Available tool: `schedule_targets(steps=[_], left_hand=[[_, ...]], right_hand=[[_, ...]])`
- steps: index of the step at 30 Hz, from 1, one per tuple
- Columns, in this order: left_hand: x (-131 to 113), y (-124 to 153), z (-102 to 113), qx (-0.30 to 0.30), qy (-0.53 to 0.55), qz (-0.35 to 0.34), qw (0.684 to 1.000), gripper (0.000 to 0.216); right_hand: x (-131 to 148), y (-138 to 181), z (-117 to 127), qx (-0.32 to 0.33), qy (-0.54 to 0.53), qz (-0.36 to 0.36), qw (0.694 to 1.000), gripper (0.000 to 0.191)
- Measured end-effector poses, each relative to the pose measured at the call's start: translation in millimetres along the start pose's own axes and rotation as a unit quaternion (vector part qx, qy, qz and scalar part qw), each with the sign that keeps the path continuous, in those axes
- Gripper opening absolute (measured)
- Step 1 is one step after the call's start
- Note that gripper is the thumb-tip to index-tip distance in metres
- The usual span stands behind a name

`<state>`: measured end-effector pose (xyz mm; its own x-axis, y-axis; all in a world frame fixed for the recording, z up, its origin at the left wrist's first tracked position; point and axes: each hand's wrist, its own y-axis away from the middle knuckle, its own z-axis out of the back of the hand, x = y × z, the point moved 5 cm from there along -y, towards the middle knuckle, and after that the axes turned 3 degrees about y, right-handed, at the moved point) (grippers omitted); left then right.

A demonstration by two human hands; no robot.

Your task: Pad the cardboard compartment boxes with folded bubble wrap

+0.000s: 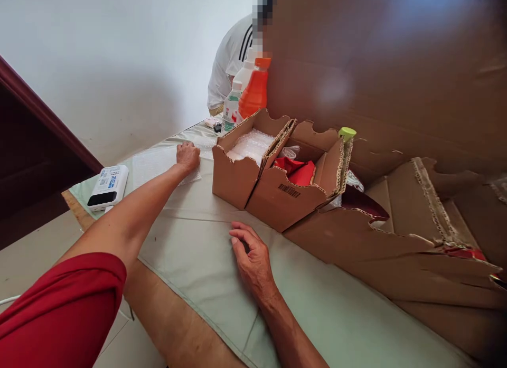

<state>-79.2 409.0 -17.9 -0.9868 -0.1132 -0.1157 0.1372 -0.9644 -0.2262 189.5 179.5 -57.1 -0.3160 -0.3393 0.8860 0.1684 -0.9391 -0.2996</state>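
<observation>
My left hand (188, 156) reaches far across the table and rests, fingers curled, on a clear bubble wrap sheet (158, 162) lying flat on the pale green cloth (198, 241). Closer to me, my right hand (251, 257) lies on the cloth with its fingers loosely bent and nothing in it. Just beyond the right hand stand two small open cardboard boxes. The left box (235, 180) is filled with bubble wrap. The right box (291, 196) holds something red.
A white device (109, 186) lies near the table's left corner. An orange bottle (255, 91) and white bottles (233, 101) stand behind the boxes. Large torn cardboard pieces (396, 236) fill the right side. A person in a white shirt (232, 56) sits at the far end.
</observation>
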Motion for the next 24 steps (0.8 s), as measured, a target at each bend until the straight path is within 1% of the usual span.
schedule_targets(steps=[7,10,12,15,17,19,21,22,24], left_hand=[[-5.9,-9.1,-5.9,0.005,-0.029,-0.067,0.997,0.037],[-11.1,-6.2,-5.7,0.007,-0.026,-0.078,0.997,0.037],[-15.2,-3.5,-1.4,0.001,-0.026,-0.08,0.996,0.037],[-16.2,-2.7,17.7,-0.012,-0.034,-0.073,0.997,0.035],[-10.2,-5.6,39.3,-0.022,-0.042,-0.057,0.997,0.033],[1.2,-8.6,63.8,-0.027,-0.05,-0.028,0.998,0.034],[15.1,-6.4,84.3,-0.018,-0.061,0.006,0.998,0.034],[21.6,-1.8,91.1,-0.007,-0.066,0.02,0.998,0.035],[31.5,15.5,96.1,0.025,-0.074,0.037,0.996,0.038]], right_hand=[[5.0,-0.7,1.8,0.0,0.004,0.007,1.0,0.019],[5.6,-1.0,1.2,0.001,0.008,0.012,1.0,0.019],[5.0,-1.4,0.9,0.0,0.011,0.014,1.0,0.02],[3.3,-2.3,0.2,-0.003,0.011,0.014,1.0,0.02],[1.9,-3.1,-0.7,-0.003,0.006,0.014,1.0,0.019],[0.8,-3.8,-1.7,-0.003,0.001,0.014,1.0,0.018],[0.2,-4.6,-2.5,-0.003,-0.004,0.015,1.0,0.018],[0.2,-4.9,-2.8,-0.004,-0.005,0.015,1.0,0.019],[0.2,-5.7,-3.2,-0.006,-0.007,0.017,1.0,0.019]])
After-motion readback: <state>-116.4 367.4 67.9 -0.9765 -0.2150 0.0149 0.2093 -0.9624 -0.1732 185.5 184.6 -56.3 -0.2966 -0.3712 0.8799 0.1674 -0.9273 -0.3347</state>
